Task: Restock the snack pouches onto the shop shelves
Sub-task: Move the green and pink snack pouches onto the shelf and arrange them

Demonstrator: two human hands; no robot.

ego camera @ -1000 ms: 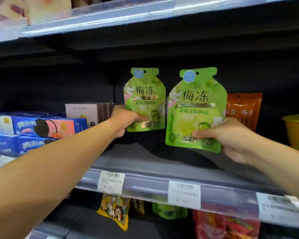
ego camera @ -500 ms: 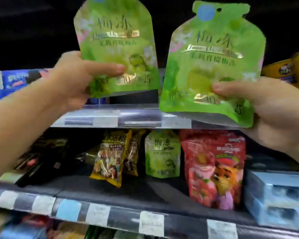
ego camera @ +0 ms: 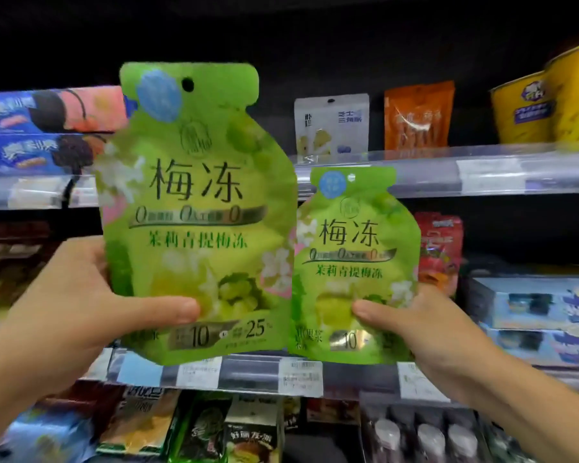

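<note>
- The left hand (ego camera: 81,315) grips the near green pouch (ego camera: 194,212) at its lower left corner. The thumb lies across the front and the fingers are hidden behind.
- That pouch stands upright above the hand, held in the air before the shelves.
- The right hand (ego camera: 425,332) grips the second green pouch (ego camera: 351,262) at its lower right corner, thumb on the front.
- This pouch is upright too, up and left of its hand, its left edge meeting the near pouch's right edge.
- A shelf rail (ego camera: 248,372) with price tags runs just below both hands.
- Beyond the right hand stand a red pouch (ego camera: 442,248) and pale blue boxes (ego camera: 532,309).
- On the upper shelf (ego camera: 482,172), above both hands, blue biscuit boxes (ego camera: 47,128) sit over the left hand.
- A white pouch (ego camera: 331,125), an orange pouch (ego camera: 418,115) and yellow tubs (ego camera: 549,105) sit over the right.
</note>
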